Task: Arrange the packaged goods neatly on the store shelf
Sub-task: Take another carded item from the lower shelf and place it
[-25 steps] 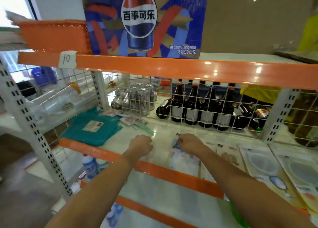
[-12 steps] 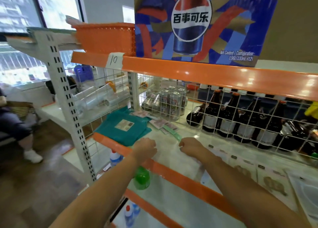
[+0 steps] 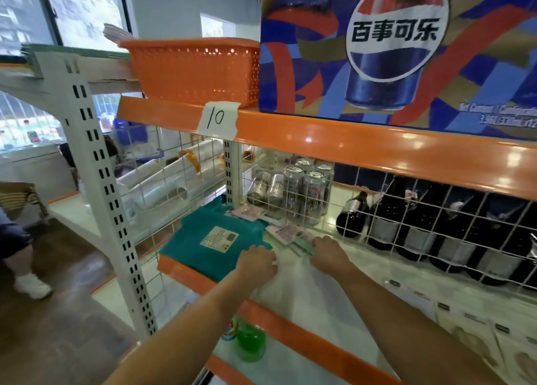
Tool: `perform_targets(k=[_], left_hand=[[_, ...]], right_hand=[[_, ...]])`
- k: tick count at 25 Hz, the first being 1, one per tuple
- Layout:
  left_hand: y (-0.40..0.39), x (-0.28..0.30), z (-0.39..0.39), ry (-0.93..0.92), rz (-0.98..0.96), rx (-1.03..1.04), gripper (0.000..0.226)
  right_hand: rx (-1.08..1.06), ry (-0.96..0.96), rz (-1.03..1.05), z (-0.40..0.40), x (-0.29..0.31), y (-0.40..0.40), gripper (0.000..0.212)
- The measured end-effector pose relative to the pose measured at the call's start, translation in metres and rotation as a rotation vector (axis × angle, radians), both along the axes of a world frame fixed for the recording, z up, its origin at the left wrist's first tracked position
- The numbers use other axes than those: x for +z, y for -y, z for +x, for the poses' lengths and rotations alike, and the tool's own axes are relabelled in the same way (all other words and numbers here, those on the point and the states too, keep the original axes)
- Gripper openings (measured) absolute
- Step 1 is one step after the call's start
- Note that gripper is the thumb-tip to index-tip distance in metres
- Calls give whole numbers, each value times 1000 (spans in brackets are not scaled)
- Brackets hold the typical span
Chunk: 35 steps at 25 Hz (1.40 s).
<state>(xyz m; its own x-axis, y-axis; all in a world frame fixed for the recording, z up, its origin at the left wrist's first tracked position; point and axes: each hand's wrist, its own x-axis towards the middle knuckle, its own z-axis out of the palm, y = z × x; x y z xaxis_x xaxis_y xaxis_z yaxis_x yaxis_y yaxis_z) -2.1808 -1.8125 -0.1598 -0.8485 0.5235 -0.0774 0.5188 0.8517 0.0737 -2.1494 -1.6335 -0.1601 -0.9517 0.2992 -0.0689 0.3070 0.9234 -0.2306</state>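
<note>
On the white shelf [image 3: 313, 294] lies a flat teal package [image 3: 203, 254] with a white label, at the left end. Small pink packets [image 3: 286, 232] and a thin green packet [image 3: 305, 244] lie loose to its right, near the wire back. My left hand [image 3: 257, 261] is curled into a fist at the teal package's right edge, with nothing seen in it. My right hand [image 3: 329, 254] rests with its curled fingers over the near end of the green packet. Pale flat packages [image 3: 465, 335] lie in a row at the shelf's right front.
Behind the wire grid stand cans [image 3: 302, 190] and dark bottles [image 3: 430, 227]. An orange basket [image 3: 197, 71] and a Pepsi carton [image 3: 392, 50] sit on the shelf above. A green bottle [image 3: 251, 341] stands on the lower shelf. A seated person [image 3: 14, 239] is at far left.
Both hands have moved left along the shelf, away from the pale flat packages, to the teal package and the loose small packets. My view has swung left and closer.
</note>
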Motion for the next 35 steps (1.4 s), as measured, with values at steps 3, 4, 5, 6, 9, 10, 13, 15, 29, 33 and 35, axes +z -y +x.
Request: perform_targets(k=[3,4,5,6,9,10,13,15,29,33,35], left_hand=[[-2,-1,-13,13,11,-41,38],[-2,-2,-17,19,11,-55,38],[-1,-3,-21,28,11,-69,37],[-1,-4,-24,38,13,-82,37],[-3,-11,-33,54,4,-110,37],[-4,-13,-35,58,-8,-120,37],[-6,-15,-38,72,-15,-154,37],[-5,-16,-41,77,41,-171,36],[-2,-19,-21,46,48,-197,34],[1,-13,8,38,40,-180,34],[3,-9,20,13,58,-178,36]], right_hand=[[-62,36,-2,-15,-8,0,40],[-70,58,5,-19,-9,2,40],[-73,71,18,-23,-12,3,39],[-81,75,35,-25,-13,6,38],[-86,41,98,-33,-17,12,33],[-84,42,107,-35,-16,14,33],[-63,80,79,-39,-5,14,33],[-64,159,-3,-41,8,14,29],[-579,-63,-1392,-1,7,35,10],[-586,-131,-1464,45,9,45,24],[-602,-173,-1529,66,10,48,34]])
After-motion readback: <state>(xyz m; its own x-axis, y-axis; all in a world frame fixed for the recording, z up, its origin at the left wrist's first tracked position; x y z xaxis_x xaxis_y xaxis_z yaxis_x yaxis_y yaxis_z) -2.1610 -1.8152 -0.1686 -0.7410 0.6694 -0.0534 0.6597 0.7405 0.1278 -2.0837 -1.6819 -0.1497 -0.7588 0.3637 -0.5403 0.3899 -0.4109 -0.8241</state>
